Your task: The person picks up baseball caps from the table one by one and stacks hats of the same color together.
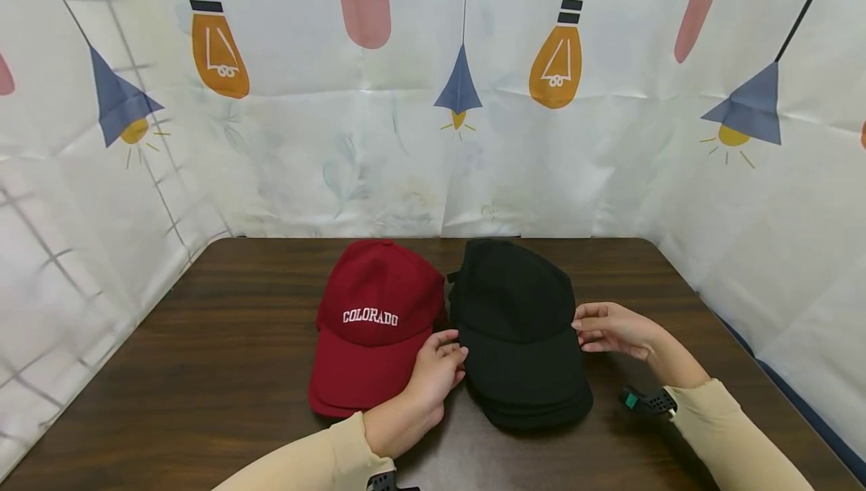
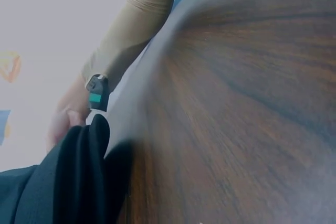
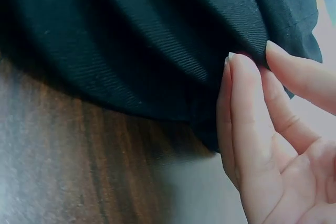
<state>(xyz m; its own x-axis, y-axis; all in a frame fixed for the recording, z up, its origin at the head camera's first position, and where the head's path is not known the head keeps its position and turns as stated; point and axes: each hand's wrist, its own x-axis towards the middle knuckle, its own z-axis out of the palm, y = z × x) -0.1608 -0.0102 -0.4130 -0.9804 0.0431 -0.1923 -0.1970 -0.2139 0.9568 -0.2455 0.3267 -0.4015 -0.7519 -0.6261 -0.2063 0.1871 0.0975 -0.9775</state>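
Observation:
A stack of black caps point(image 1: 517, 325) lies brims forward on the table, their layered brims showing in the right wrist view. On its left side my left hand point(image 1: 431, 378) has its fingertips right at the stack's edge, fingers loosely bent. My right hand point(image 1: 616, 331) touches the opposite side. Up close, the right hand point(image 3: 278, 145) has nearly straight fingers against the dark fabric point(image 3: 157, 40), thumb a little apart. A red cap point(image 1: 379, 318) lettered COLORADO, with another brim beneath it, lies left of the black stack; my left fingers overlap its brim.
The dark wood-grain table point(image 1: 203, 371) has a printed white curtain point(image 1: 419, 160) along its back and sides. Both wrists wear black straps; the right one carries a small device with a green patch point(image 1: 632, 401).

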